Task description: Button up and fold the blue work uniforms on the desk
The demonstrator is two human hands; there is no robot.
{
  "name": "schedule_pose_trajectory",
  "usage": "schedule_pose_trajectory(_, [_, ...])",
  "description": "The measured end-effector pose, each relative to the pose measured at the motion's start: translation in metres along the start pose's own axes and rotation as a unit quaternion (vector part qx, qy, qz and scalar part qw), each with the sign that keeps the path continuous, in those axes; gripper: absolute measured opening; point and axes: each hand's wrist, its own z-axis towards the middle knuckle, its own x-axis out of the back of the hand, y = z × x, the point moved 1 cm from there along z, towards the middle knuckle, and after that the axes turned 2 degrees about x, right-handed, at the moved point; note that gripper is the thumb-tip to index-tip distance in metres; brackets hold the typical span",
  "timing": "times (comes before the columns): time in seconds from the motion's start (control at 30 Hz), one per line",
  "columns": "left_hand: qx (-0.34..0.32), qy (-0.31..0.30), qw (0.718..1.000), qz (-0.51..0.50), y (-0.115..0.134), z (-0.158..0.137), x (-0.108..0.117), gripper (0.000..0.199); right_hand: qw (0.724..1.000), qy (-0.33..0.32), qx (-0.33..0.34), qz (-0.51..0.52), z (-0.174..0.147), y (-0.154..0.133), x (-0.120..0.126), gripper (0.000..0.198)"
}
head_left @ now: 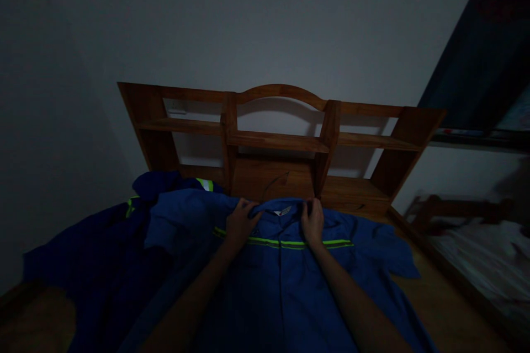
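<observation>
A blue short-sleeved work shirt (298,281) lies spread out, front side up, with yellow-green stripes across its chest. My left hand (241,223) pinches the collar area at the left shoulder. On the other side of the neck opening, my right hand (312,222) has its fingers closed on the collar edge. Between my hands a small white label (283,212) shows inside the neck. The shirt's left sleeve overlaps a darker blue garment (107,253) with reflective yellow-green trim, which lies crumpled to the left.
Behind the shirt stands a wooden headboard shelf (277,142) against a pale wall (265,22). A wooden surface (439,292) shows at the right. Beyond its raised edge lies pale bedding (488,256), and a dark curtain (467,55) hangs at upper right. The light is dim.
</observation>
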Motion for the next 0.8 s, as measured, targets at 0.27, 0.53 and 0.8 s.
schedule_pose_trajectory(0.27, [-0.016,0.01,1.0,0.003,0.0,-0.002,-0.005,0.033,1.0,-0.019,0.017,0.0,0.0,-0.002,0.0,0.018])
schedule_pose_trajectory(0.53, [-0.062,0.007,0.994,0.088,-0.006,0.006,0.006,0.019,0.973,-0.137,0.099,-0.158,0.003,0.01,0.007,0.035])
schedule_pose_trajectory(0.8, [0.124,-0.005,0.986,-0.112,-0.027,0.006,-0.014,0.02,0.989,-0.034,-0.136,0.055,0.014,0.044,0.018,0.033])
